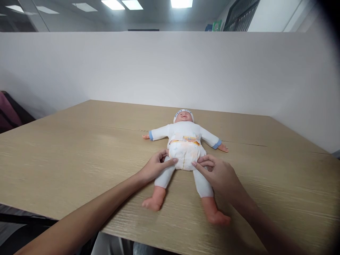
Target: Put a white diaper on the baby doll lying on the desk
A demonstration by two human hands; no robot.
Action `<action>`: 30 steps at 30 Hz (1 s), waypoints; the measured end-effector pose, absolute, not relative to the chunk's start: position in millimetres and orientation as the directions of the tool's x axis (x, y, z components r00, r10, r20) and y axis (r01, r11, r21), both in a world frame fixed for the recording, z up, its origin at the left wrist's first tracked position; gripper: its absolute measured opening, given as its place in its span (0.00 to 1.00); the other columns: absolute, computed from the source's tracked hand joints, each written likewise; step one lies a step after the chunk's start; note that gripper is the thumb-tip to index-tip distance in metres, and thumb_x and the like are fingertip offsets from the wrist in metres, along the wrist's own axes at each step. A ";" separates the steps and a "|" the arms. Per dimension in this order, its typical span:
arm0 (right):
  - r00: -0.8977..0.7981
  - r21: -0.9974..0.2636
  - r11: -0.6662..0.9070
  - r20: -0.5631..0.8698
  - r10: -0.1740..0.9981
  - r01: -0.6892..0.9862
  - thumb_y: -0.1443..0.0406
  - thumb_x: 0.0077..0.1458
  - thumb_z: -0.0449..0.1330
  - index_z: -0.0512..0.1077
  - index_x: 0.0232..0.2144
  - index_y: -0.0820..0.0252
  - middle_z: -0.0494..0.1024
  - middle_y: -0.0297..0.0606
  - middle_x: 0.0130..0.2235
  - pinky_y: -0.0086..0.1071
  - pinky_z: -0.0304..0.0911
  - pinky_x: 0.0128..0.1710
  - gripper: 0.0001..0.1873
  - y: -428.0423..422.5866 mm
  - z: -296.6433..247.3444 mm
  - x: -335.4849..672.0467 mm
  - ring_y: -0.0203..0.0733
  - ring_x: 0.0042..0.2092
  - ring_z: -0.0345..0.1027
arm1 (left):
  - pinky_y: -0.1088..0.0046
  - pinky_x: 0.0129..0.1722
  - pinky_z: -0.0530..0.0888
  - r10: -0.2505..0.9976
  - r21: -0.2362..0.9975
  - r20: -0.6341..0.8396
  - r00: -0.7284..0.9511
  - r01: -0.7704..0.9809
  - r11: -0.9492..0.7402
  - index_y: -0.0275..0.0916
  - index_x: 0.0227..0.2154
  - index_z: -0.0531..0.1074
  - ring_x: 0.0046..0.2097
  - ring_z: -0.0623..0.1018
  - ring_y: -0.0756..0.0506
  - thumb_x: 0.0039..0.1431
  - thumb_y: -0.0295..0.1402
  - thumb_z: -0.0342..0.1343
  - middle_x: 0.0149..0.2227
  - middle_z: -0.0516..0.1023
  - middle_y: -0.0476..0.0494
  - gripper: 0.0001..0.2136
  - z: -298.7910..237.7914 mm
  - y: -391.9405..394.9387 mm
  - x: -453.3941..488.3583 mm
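A baby doll [185,129] lies on its back on the wooden table, head away from me, arms and legs spread. It wears a white suit with blue cuffs and a white cap [175,117] with dark lettering. Around its hips sits a white diaper [186,150] with an orange printed waistband. My left hand [158,163] pinches the diaper's edge at the leg opening on the left, thumb on top and fingers tucked beside the hip. On the opposite leg opening, my right hand [215,170] pinches the edge between thumb and fingers.
The light wood table [79,152] spreads out on both sides, with a thin seam running across it. A white partition [170,67] rises behind its far edge. At the far left is a dark red and black object [12,111], partly cut off.
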State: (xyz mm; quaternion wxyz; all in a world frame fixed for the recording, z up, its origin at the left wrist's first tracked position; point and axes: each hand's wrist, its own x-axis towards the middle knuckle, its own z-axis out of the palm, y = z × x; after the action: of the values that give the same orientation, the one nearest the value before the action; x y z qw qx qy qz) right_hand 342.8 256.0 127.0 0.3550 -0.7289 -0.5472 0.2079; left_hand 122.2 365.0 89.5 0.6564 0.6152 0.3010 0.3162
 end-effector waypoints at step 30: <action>0.299 -0.722 -0.045 0.229 0.926 0.690 0.47 0.59 0.62 0.79 0.42 0.54 0.69 0.37 0.33 0.39 0.62 0.38 0.20 264.9 91.4 331.7 0.47 0.37 0.65 | 0.66 0.47 0.71 0.778 0.977 0.129 0.615 0.056 -0.206 0.37 0.40 0.80 0.46 0.76 0.40 0.61 0.48 0.62 0.43 0.82 0.44 0.17 97.9 366.7 121.3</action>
State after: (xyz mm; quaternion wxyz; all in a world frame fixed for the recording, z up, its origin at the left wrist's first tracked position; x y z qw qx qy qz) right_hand 331.7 264.9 91.4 0.3879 -0.7065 -0.5721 0.1520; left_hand 121.3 366.7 97.9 0.5565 0.7055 0.2957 0.3243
